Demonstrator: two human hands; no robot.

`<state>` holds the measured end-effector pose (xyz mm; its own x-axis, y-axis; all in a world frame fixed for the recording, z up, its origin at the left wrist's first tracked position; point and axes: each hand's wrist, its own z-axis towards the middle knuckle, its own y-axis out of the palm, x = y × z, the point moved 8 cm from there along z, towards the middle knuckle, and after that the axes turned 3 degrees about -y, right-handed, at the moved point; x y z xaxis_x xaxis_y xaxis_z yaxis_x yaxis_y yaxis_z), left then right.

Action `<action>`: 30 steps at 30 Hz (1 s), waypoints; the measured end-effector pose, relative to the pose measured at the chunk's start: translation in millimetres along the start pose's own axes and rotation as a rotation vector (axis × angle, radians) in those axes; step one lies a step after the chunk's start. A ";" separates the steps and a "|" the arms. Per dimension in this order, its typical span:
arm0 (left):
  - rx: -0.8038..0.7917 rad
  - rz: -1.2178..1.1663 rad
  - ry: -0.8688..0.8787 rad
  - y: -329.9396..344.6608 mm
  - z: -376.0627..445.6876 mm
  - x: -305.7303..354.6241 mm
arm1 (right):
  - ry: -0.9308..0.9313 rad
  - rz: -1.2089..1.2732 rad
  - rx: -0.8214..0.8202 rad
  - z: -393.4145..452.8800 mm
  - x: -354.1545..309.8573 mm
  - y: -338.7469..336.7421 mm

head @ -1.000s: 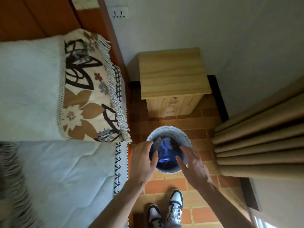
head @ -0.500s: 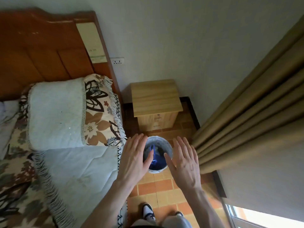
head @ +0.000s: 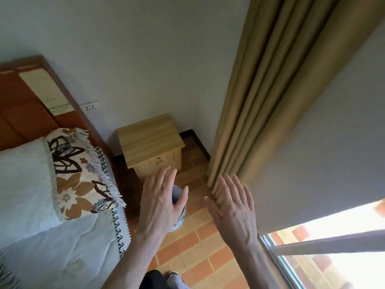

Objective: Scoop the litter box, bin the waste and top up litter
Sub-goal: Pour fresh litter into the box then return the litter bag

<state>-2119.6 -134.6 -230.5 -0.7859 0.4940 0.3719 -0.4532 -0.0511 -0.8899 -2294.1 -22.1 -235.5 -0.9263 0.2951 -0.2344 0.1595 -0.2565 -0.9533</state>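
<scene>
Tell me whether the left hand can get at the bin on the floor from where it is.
Probably yes. The left hand hangs open in front of the bin and holds nothing, with nothing between them. How far above the bin it is cannot be told.

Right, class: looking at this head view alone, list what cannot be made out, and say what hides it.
- Bin contents: the left hand covers most of the opening.
- Nightstand drawer front: partly behind the left fingers.
- Shoes: cut off by the bottom edge.
- Litter box and scoop: nowhere in view.
- Outside the window: overexposed.
</scene>
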 end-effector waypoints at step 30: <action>-0.398 -0.428 1.043 114.4 -115.4 400.1 | 1.089 -0.251 0.453 -297.4 218.8 -146.6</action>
<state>-2437.3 157.3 -213.9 0.2005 0.8812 0.4281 -0.2880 0.4707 -0.8340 -2418.6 353.9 -203.7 -0.1052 0.9488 -0.2980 -0.3198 -0.3160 -0.8933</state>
